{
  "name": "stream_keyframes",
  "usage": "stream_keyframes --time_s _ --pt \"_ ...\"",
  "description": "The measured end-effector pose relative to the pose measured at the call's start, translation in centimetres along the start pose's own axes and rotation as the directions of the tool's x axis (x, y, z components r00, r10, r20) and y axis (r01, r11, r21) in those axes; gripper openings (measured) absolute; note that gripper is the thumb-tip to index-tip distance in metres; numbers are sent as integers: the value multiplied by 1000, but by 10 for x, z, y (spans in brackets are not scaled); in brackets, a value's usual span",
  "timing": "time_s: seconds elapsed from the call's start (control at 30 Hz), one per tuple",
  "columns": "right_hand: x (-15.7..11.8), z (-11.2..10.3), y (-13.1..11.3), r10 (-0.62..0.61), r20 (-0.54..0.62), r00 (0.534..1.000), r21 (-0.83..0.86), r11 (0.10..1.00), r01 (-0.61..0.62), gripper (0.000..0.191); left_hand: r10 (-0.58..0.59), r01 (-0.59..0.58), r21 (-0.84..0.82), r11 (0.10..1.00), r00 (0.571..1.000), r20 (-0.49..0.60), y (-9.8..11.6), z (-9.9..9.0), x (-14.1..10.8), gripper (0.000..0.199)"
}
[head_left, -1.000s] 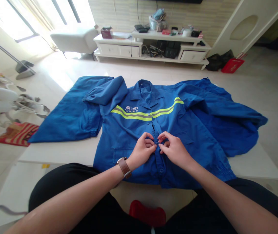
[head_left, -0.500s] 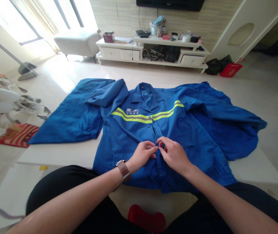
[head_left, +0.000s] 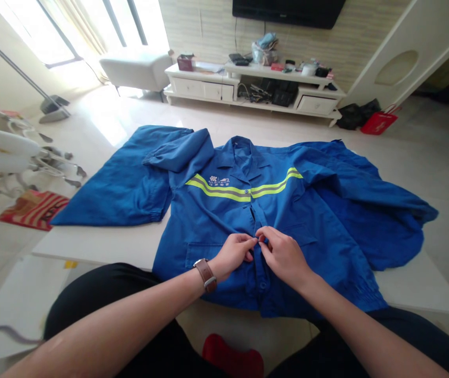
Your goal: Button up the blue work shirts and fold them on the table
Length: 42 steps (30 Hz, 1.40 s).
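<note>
A blue work jacket [head_left: 216,210] with a yellow and grey reflective stripe lies front up, its collar pointing away from me. Its upper button at the stripe is fastened, and a gap shows in the placket below. My left hand [head_left: 237,254], with a brown watch on the wrist, pinches the front edge of the jacket. Close against it, my right hand [head_left: 281,254] pinches the same placket from the right. The fingertips meet and hide what lies between them. A lower button shows beneath the hands.
The jacket rests on a white table [head_left: 86,244]. Other blue garments lie at the left [head_left: 118,184] and right [head_left: 389,231] of it. A red object [head_left: 232,357] is below the table edge between my legs. A white TV cabinet [head_left: 201,89] stands beyond.
The view has shifted slightly, so the scene sits a little further right. Both hands remain at the placket, with the fingers moved slightly.
</note>
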State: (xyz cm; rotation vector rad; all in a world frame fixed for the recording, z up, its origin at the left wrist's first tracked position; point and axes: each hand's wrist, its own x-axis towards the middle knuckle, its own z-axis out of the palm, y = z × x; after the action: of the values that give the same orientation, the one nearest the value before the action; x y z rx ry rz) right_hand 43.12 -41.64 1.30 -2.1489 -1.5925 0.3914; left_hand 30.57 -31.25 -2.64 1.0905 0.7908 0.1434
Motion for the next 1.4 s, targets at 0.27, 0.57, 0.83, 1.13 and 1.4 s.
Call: stream_keyframes --time_s 0.27,0.57,0.83,1.13,1.4 --pt "0 -2 0 -34 5 999 -10 999 34 16 -8 4 -48 999 997 -78 -5 1 0 30" --pt "4 -2 0 46 -36 998 196 980 -38 15 31 -35 -45 998 994 -104 -3 2 1 22" --pt "5 -1 3 113 -34 993 322 942 -96 15 -13 13 -6 1000 998 67 -1 -5 2 28" --pt "6 -2 0 188 -12 982 448 879 -163 10 52 -53 23 998 996 68 2 -2 1 25" --pt "17 5 15 332 150 931 718 611 -334 29 139 -145 88 986 988 65 7 1 -2 20"
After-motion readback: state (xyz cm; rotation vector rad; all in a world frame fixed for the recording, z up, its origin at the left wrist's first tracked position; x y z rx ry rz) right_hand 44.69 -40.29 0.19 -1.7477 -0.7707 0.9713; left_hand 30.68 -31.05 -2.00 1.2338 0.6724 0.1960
